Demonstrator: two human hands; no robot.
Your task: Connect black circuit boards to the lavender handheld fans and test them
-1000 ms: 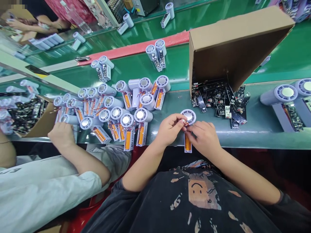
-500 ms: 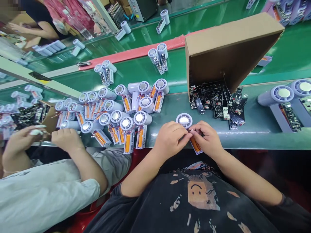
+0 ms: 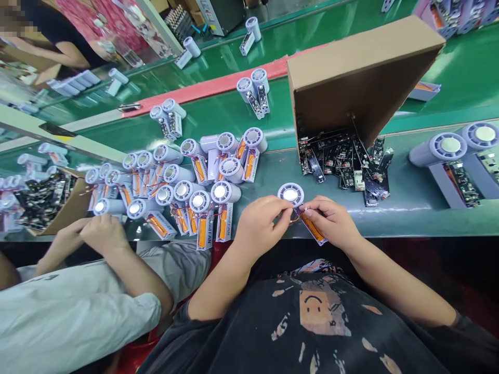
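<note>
A lavender handheld fan [image 3: 291, 194] lies at the bench's near edge in front of me, its handle open to show an orange battery [image 3: 314, 229]. On its left, my left hand [image 3: 262, 224] pinches at the thin wires just below the fan head. From the right, my right hand [image 3: 336, 222] closes thumb and forefinger on a tiny white plug [image 3: 305, 209] beside the handle's top. Fingers partly cover the wires. Left of my hands stand several similar fans [image 3: 200, 201] with orange batteries and loose wires.
A tipped cardboard box [image 3: 366, 57] spills black circuit boards [image 3: 343, 161] on the bench to the right. Fans with boards fitted [image 3: 448, 148] stand at far right. A co-worker's hands [image 3: 103, 234] are at the left, near another box of boards [image 3: 74, 208]. Behind runs a green belt [image 3: 210, 111].
My hands have drawn slightly apart, exposing more of the battery and red wires. The co-worker's hands have come together lower down. The view has shifted slightly.
</note>
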